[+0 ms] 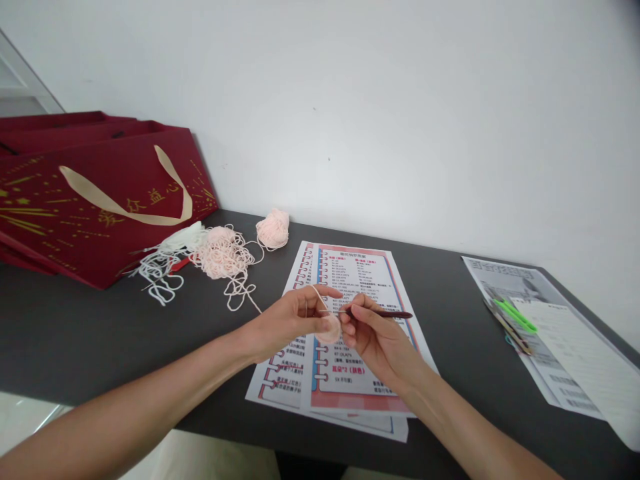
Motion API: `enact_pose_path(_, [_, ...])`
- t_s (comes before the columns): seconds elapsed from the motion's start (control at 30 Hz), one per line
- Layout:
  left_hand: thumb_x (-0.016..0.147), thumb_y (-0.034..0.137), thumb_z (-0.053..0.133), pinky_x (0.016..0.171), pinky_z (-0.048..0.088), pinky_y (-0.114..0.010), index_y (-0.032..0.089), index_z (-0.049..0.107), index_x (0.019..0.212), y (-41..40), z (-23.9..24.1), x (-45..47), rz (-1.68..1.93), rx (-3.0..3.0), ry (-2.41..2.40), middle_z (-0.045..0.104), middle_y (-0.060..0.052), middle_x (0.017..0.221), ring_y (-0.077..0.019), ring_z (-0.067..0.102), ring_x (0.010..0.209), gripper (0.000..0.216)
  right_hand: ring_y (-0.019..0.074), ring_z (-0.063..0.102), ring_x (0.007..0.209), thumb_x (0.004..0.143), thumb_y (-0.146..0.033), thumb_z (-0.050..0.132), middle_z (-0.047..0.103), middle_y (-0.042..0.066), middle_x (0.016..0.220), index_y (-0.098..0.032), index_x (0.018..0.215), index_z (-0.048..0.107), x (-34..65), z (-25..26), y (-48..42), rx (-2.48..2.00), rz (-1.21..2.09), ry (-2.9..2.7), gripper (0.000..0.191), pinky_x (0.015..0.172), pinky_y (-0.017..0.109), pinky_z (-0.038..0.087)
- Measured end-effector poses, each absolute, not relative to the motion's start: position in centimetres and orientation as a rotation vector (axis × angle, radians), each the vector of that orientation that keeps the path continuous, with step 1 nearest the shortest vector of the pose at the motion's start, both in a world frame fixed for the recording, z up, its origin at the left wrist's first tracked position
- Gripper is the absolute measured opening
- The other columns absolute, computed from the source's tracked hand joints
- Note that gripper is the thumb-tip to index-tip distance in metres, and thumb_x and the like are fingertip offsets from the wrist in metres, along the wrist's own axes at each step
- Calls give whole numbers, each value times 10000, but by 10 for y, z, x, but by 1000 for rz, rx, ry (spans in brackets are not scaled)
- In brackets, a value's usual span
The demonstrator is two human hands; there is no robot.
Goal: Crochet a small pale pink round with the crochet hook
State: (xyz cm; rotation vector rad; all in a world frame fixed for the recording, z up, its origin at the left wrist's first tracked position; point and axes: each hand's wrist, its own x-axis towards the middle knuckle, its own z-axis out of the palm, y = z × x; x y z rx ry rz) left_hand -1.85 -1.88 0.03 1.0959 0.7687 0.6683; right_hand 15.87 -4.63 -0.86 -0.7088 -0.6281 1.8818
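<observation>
My left hand pinches a small round pink crochet piece, with pale pink yarn looped over its forefinger. The strand runs back left to a loose heap of pink yarn and a small pink yarn ball. My right hand is closed round a dark red crochet hook, whose tip meets the piece. Both hands hover over a printed pattern sheet with pink borders on the dark table.
A dark red gift bag with gold print and a beige handle lies at the back left, white yarn beside it. At the right lie printed papers with green-handled tools on them. A white wall stands behind.
</observation>
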Motion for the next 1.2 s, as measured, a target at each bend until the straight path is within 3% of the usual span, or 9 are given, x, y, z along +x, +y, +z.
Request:
enact_pose_path(0.47, [697, 173, 721, 766, 421, -292, 206, 575, 1158, -19, 0, -16, 674, 1029, 792, 632, 12, 782, -129, 594, 766, 485, 92, 549, 554, 817, -176, 616, 622, -7, 663, -172, 736, 611, 163, -4, -48, -714, 1685, -854, 81, 555, 239, 521])
enact_pose_path(0.67, [696, 157, 710, 691, 404, -246, 193, 598, 1116, -21, 2, -18, 672, 1072, 830, 595, 45, 705, -91, 554, 679, 437, 85, 555, 537, 814, -167, 625, 610, -23, 679, -186, 719, 585, 172, -6, -46, -820, 1559, -1105, 104, 539, 241, 473])
enact_pose_path(1.03, [701, 171, 691, 695, 408, -270, 151, 582, 1092, -21, 4, -17, 673, 1127, 882, 587, 40, 686, -110, 561, 676, 406, 104, 550, 536, 848, -168, 557, 565, -39, 651, -198, 726, 530, 172, -9, -50, -968, 1255, -1390, 128, 522, 262, 421])
enact_pose_path(1.13, [713, 172, 673, 694, 421, -282, 141, 609, 986, -20, 2, -16, 710, 1198, 905, 607, 10, 737, -124, 572, 693, 283, 110, 543, 559, 856, -173, 541, 563, -34, 674, -207, 732, 512, 172, -9, -54, -1012, 1154, -1480, 131, 519, 259, 399])
enact_pose_path(1.2, [725, 178, 657, 705, 432, -290, 135, 618, 832, -20, 1, -16, 748, 1289, 926, 641, -43, 875, -136, 589, 736, 122, 115, 534, 576, 860, -181, 535, 560, -30, 692, -213, 740, 508, 173, -10, -57, -1044, 1075, -1546, 127, 529, 263, 395])
